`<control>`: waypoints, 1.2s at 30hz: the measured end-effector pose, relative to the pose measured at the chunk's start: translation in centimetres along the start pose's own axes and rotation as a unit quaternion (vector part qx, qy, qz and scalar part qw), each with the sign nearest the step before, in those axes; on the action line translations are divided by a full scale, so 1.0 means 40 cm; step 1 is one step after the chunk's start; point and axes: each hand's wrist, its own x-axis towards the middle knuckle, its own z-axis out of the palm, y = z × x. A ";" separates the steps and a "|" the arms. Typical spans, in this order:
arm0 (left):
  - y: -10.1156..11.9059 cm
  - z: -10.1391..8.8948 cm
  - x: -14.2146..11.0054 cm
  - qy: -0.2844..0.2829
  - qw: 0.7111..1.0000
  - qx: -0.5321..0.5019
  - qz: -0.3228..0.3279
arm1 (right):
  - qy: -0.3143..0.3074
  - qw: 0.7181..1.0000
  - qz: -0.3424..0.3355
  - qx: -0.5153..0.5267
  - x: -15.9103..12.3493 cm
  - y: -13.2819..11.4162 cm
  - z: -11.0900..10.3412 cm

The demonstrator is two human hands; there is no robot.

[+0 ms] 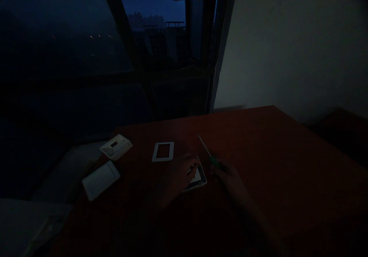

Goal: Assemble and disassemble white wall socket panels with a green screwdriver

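Observation:
In my right hand (pixel 225 174) is a screwdriver (pixel 206 145) with a green handle, its thin shaft pointing up and to the left over the table. My left hand (pixel 184 168) bends over a white-edged flat device (pixel 197 179) lying on the table. The thumb and fingers of that hand come together in a pinch above the device's pale inner face; whatever is between them is too small and dark to make out. Part of the device is hidden under the hand.
Left of my hands lies a white rectangular frame (pixel 163 152) with an open middle. Further left are a white box-like housing (pixel 116 147) and a white flat plate (pixel 100 180) near the edge of the reddish-brown table (pixel 276 161). Dark windows (pixel 172 50) stand behind; the light is very dim.

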 end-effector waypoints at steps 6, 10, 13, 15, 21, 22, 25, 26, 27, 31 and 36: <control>-0.002 -0.022 -0.014 0.030 0.999 0.000 -0.015 | 0.035 0.995 -0.014 -0.088 0.009 0.008 -0.006; -0.021 -0.041 -0.024 0.055 0.998 0.011 -0.028 | 0.087 0.973 -0.041 -0.209 0.057 -0.011 -0.015; -0.039 -0.045 -0.032 0.064 0.997 0.013 -0.041 | 0.089 0.949 -0.061 -0.296 0.098 -0.026 -0.007; -0.050 -0.042 -0.037 0.064 0.997 0.007 -0.047 | 0.076 0.935 -0.065 -0.339 0.115 -0.029 0.006; -0.061 -0.031 -0.044 0.077 0.996 -0.014 -0.052 | 0.045 0.919 -0.054 -0.389 0.129 -0.026 0.018; -0.059 -0.030 -0.044 0.079 0.995 -0.019 -0.051 | 0.039 0.921 -0.054 -0.384 0.128 -0.030 0.012; -0.040 -0.028 -0.042 0.084 0.994 -0.054 -0.052 | 0.020 0.935 -0.058 -0.349 0.113 -0.052 -0.010; -0.031 -0.027 -0.041 0.087 0.992 -0.071 -0.058 | 0.012 0.941 -0.062 -0.333 0.103 -0.062 -0.015; -0.021 -0.024 -0.039 0.087 0.990 -0.092 -0.065 | 0.003 0.947 -0.069 -0.314 0.090 -0.071 -0.018; 0.014 -0.004 -0.033 0.078 0.978 -0.173 -0.082 | -0.016 0.982 -0.064 -0.179 0.038 -0.098 -0.011; 0.027 0.017 -0.027 0.086 0.961 -0.237 -0.112 | -0.024 0.995 -0.044 -0.084 0.013 -0.091 0.014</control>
